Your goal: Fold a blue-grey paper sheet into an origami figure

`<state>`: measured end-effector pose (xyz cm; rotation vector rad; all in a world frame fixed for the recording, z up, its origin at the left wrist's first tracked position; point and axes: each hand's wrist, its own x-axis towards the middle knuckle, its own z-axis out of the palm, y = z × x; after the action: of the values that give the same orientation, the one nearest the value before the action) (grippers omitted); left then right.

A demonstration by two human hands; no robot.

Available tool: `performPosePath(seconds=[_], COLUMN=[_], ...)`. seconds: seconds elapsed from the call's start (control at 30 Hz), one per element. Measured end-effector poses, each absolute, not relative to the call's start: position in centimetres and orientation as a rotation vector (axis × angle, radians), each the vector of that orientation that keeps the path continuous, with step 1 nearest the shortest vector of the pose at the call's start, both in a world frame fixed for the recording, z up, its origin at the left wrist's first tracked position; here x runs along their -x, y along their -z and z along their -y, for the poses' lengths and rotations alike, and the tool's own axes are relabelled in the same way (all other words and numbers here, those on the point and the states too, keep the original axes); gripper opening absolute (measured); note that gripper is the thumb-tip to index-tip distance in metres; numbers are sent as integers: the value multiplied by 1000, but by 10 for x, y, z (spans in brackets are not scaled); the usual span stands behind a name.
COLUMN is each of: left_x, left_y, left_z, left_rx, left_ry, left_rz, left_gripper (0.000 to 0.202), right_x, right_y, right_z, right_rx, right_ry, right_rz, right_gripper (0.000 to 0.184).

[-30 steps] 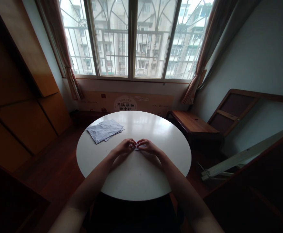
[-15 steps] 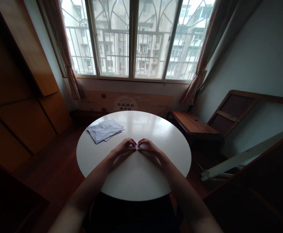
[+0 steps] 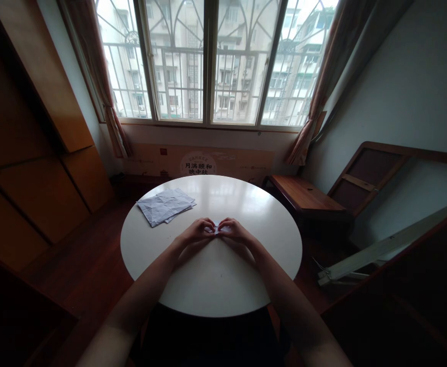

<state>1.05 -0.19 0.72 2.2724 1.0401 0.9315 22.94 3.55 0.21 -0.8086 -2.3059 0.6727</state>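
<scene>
On the round white table [image 3: 216, 275] my left hand [image 3: 197, 232] and my right hand [image 3: 234, 231] meet at the middle, fingertips pinched together on a small folded piece of white paper [image 3: 216, 229]. Only a sliver of the paper shows between the fingers; its shape is mostly hidden. Both forearms reach in from the near edge. A stack of creased white paper sheets [image 3: 165, 206] lies at the table's far left, apart from both hands.
A low wooden bench [image 3: 305, 196] stands right of the table. A framed panel [image 3: 372, 173] leans on the right wall, with a long pale board [image 3: 384, 250] below it. Wooden cabinets [image 3: 35, 153] line the left. A barred window [image 3: 208, 61] is ahead.
Hardly anything differs: the fingers of both hands have shifted slightly on the small paper, staying at the same spot.
</scene>
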Motion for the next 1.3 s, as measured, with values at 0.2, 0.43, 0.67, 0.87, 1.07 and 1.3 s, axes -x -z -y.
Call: performPosePath(seconds=[0.2, 0.43, 0.67, 0.87, 1.07, 1.3], left_x=[-9, -8, -6, -7, -9, -16], left_y=[-5, -1, 1, 5, -2, -8], left_z=[2, -2, -3, -6, -2, 6], left_rx=[-2297, -2330, -2276, -2274, -2351, -2364], left_ry=[-946, -944, -938, -966, -963, -951], left_rz=[-1047, -1065, -1057, -1070, -1155, -1334], left_gripper=[18, 16, 18, 20, 17, 16], right_x=[-229, -229, -228, -228, -227, -224], right_y=[-4, -4, -2, 1, -1, 0], right_z=[-33, -33, -35, -37, -34, -31], right_rx=[827, 827, 854, 872, 960, 1163], right_ry=[-684, -698, -703, -731, -685, -502], right_rz=[2303, 2297, 2290, 2269, 2287, 2295], right_gripper=[18, 14, 11, 17, 16, 20])
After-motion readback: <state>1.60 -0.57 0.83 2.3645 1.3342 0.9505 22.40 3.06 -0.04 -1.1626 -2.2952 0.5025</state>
